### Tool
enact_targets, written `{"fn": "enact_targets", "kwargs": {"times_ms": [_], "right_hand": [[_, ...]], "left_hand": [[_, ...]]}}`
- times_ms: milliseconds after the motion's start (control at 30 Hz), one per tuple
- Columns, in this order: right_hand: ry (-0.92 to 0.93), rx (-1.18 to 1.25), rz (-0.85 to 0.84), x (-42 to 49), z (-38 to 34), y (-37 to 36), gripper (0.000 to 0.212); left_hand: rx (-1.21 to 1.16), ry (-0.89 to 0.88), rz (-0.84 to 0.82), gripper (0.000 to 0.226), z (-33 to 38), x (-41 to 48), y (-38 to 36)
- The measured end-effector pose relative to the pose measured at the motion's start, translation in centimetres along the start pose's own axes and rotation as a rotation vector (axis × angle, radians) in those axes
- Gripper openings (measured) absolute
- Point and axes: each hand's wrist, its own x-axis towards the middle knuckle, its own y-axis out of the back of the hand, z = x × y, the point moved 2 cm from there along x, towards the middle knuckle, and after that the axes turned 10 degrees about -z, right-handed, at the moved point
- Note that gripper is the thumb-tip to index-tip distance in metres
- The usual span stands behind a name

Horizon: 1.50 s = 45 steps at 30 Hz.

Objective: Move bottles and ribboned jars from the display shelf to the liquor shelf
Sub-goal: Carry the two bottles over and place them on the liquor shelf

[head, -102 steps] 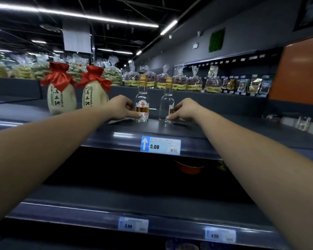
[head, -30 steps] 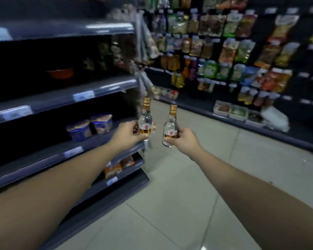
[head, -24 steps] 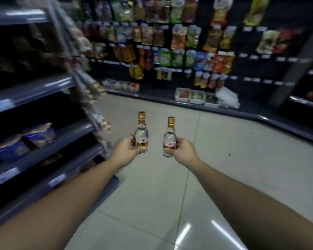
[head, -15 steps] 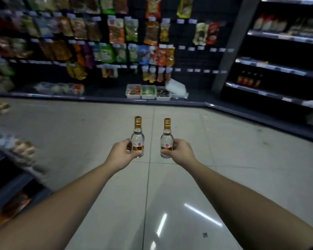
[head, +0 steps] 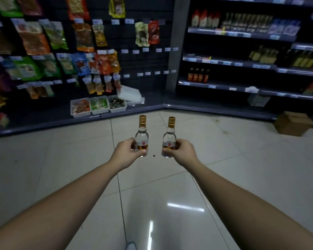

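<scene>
Snack wall far left, packets hung in rows; three trays at its foot. Left hand grips left bottle by the lower body, upright, gold cap up. Right bottle just beside, apart, upright, clasped in right hand. Both held out over tiled floor. Shelf with dark bottles far right; carton below.
</scene>
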Motion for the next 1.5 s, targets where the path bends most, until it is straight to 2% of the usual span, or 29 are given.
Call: {"fn": "enact_targets", "kwargs": {"times_ms": [200,533,900,1333,1500], "right_hand": [[-0.06,0.045,0.099,10.3,-2.0,2.8,0.036],[-0.086,0.069,0.168,29.2,-2.1,12.0,0.032],[-0.005,0.14,0.133,53.3,-2.5,31.1,0.038],[0.022,0.033,0.19,79.5,-2.8,51.0,0.026],[0.023,0.017,0.24,89.6,-3.4,59.1,0.036]], "left_hand": [[0.033,-0.075,-0.105,0.038,1.7,13.2,2.8],[0.026,-0.115,-0.16,0.04,5.8,35.7,2.3],[0.014,-0.118,-0.139,0.04,16.7,63.9,-1.7],[-0.001,-0.218,-0.129,0.048,26.9,96.6,-5.0],[-0.009,-0.277,-0.13,0.045,32.0,109.7,-5.7]]}}
